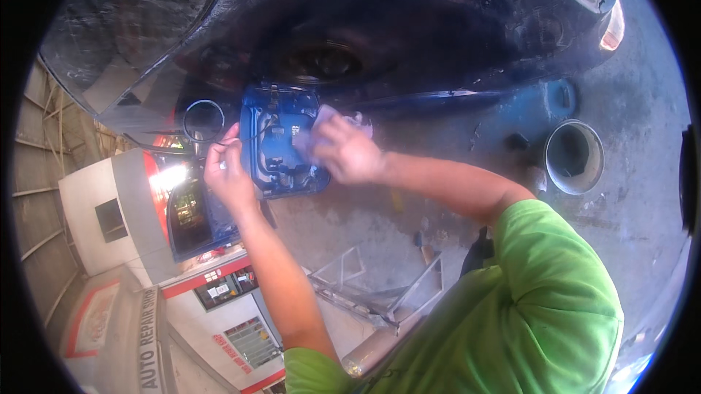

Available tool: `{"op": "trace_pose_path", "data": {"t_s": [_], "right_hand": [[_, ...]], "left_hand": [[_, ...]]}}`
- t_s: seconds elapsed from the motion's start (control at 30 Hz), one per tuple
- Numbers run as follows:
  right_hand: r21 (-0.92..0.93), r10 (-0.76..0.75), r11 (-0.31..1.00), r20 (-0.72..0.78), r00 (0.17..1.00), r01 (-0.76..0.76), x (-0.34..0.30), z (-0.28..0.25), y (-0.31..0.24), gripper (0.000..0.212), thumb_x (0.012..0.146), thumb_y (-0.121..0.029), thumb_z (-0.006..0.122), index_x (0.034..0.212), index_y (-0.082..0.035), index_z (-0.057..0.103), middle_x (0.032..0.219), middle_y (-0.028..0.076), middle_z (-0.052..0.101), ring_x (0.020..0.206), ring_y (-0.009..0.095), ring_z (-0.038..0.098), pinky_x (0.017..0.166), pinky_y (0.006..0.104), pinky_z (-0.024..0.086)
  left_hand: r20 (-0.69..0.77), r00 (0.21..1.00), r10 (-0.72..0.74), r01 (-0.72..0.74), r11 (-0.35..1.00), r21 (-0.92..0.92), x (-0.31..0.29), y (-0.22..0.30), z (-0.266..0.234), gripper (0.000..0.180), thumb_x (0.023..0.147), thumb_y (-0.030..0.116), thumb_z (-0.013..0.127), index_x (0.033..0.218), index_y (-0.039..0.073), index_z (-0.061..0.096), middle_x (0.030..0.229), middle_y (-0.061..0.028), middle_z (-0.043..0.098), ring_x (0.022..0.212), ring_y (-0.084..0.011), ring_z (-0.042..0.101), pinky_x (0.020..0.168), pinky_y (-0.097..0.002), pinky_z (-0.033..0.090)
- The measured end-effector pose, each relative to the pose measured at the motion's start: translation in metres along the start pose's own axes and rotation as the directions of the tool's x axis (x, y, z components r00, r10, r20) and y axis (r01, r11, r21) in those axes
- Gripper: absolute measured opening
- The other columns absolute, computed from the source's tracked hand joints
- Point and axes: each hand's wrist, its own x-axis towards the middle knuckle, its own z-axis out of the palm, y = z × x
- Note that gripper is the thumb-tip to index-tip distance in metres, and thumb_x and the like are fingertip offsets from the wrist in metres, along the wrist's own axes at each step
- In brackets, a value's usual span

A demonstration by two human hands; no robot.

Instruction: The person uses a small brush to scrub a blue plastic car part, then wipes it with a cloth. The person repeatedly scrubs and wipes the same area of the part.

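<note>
A blue painted flap (281, 186), which looks like a fuel door, stands out from the dark car body with its ribbed inner side showing. My right hand (349, 151), slightly smeared by motion, is closed on a crumpled pale cloth (326, 113) against the flap's right part. At its left edge, the fingers of my left hand (228, 164) are pinched together. A thin black cord runs by these fingertips; whether they grip it or the flap's rim I cannot tell. Just beyond them is a round dark piece with a pale rim (204, 102).
The dark, scuffed car body (438, 21) spans the top. On the concrete floor at right stands an open bucket (575, 188), near a blue container (561, 96). A metal frame (412, 288) lies below my arms. Shop buildings (95, 208) and a blue car panel (197, 237) are at left.
</note>
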Motion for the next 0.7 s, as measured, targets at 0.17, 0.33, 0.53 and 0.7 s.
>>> {"op": "trace_pose_path", "data": {"t_s": [0.17,0.33,0.53,0.7], "right_hand": [[-0.009,0.098,0.995,0.033,0.995,-0.097,0.013,-0.011,-0.01,0.029,0.072,-0.013,0.073,0.101,-0.016,0.073,0.114,0.012,0.06,0.112,0.036,0.057,0.091,0.0452,0.055],[0.141,-0.054,0.989,0.118,0.992,0.037,0.003,0.001,-0.013,0.02,0.078,-0.008,0.073,0.097,-0.009,0.069,0.112,0.011,0.061,0.114,0.034,0.058,0.099,0.046,0.049],[0.459,0.697,0.687,-0.194,0.69,-0.564,-0.021,0.031,-0.024,0.02,0.082,0.001,0.066,0.101,-0.004,0.067,0.107,0.016,0.061,0.099,0.036,0.064,0.086,0.0432,0.053],[0.519,0.799,0.537,-0.059,0.599,-0.665,-0.031,0.051,-0.044,0.016,0.079,0.0,0.068,0.094,-0.005,0.066,0.101,0.013,0.062,0.096,0.028,0.066,0.084,0.0394,0.053]], "left_hand": [[0.011,1.0,0.003,-0.003,1.0,-0.024,-0.001,0.002,0.001,0.01,0.094,0.002,0.061,0.084,0.0,0.064,0.117,-0.0152,0.076,0.11,-0.0172,0.066,0.103,-0.033,0.048],[-0.003,1.0,0.009,-0.008,0.998,0.057,-0.001,0.002,0.002,0.01,0.095,0.003,0.061,0.085,0.001,0.064,0.116,-0.0143,0.076,0.11,-0.0171,0.067,0.103,-0.0333,0.048],[-0.038,0.997,-0.07,0.068,0.996,-0.054,-0.003,0.001,0.002,0.011,0.095,0.002,0.06,0.085,0.001,0.064,0.115,-0.0148,0.077,0.108,-0.0166,0.067,0.104,-0.0333,0.048],[-0.015,0.996,-0.088,0.086,0.992,-0.091,-0.004,-0.001,0.002,0.011,0.097,0.004,0.061,0.087,0.001,0.063,0.121,-0.0183,0.074,0.11,-0.0171,0.065,0.105,-0.0324,0.047]]}}
